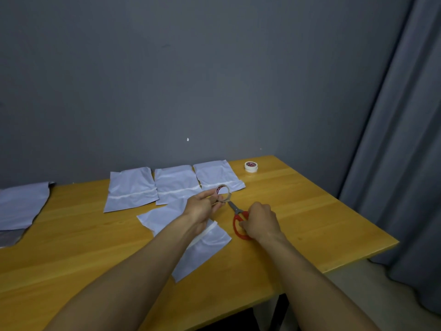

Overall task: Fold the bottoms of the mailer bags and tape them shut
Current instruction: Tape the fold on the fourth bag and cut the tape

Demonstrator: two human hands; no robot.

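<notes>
My left hand [202, 207] holds a nearly used-up tape roll [223, 192] upright above the table. My right hand [260, 223] grips the red handles of the scissors [238, 219], whose blades point up toward the roll. Under my left forearm lies a white mailer bag [205, 244] with a taped fold across it, partly hidden by the arm. Three more white mailer bags lie in a row behind: one at the left [131, 191], one in the middle [175, 183], one at the right [216, 175], each with a strip across its folded end.
A second, fuller tape roll [251, 166] sits near the back right of the wooden table [310, 211]. A pile of mailer bags [20, 206] lies at the left edge. A grey wall stands behind, a grey curtain [393, 163] at the right.
</notes>
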